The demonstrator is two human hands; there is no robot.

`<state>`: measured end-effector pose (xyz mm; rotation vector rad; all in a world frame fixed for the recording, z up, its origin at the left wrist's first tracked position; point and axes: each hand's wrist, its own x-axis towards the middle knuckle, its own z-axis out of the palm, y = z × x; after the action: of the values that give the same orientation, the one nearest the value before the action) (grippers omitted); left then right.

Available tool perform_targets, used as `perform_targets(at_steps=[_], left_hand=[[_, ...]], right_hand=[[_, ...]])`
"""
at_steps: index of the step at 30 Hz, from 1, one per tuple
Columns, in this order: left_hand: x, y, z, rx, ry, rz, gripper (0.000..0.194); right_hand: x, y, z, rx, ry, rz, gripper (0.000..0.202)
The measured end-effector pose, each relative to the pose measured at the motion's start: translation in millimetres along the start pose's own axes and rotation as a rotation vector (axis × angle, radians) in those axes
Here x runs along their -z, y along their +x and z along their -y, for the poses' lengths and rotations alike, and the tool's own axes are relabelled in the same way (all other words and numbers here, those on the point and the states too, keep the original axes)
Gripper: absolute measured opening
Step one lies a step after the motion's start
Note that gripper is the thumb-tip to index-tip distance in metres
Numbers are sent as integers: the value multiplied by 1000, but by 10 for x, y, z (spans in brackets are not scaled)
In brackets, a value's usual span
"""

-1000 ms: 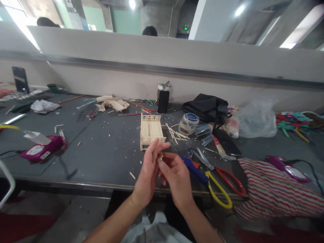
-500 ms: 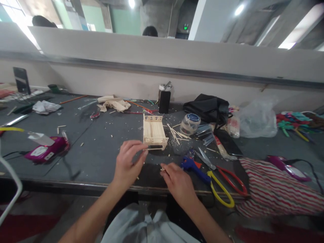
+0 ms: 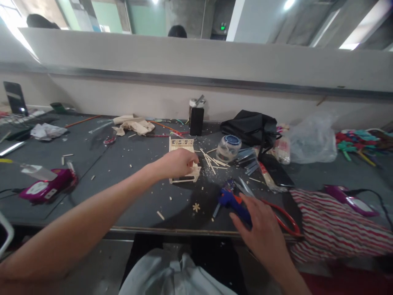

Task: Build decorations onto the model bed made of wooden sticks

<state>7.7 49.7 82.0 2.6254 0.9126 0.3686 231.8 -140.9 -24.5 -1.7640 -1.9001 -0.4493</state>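
On the dark table [image 3: 143,152], my left hand [image 3: 179,163] curls over the stick bed [image 3: 182,142]; its grasp I can't tell. Near right, my right hand [image 3: 263,225] splays by the blue glue gun [image 3: 227,199].

This place is looking like a shared craft workroom: along a pale partition [image 3: 153,55] a long dark bench [image 3: 129,205] is running, and loose wooden sticks [image 3: 208,162], red-handled scissors [image 3: 246,187], a blue glue gun [image 3: 230,199] and a small stick-built model [image 3: 182,142] are lying on it among scattered offcuts. Beyond the partition, the tops of two people's heads [image 3: 177,32] are showing, and a green sign [image 3: 223,27] is glowing amid bare concrete under bright ceiling lights [image 3: 288,5].
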Motion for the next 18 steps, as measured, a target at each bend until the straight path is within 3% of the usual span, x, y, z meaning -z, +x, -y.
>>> perform_targets(at_steps=[2,7,9,14,18], left_hand=[[-2,19,19,3,-29,15,35],[-4,35,19,-38,-12,72,39],[-18,29,19,-41,11,77,40],[-55,12,60,-15,6,70,39],[-29,22,67,-37,27,159,38]], right_hand=[[-79,-72,-96,15,-63,53,50],[-185,-12,-171,-1,4,128,39],[-127,45,-160,-95,128,122,38],[182,76,-45,-508,544,182,31],[311,120,149,-501,785,300,32]])
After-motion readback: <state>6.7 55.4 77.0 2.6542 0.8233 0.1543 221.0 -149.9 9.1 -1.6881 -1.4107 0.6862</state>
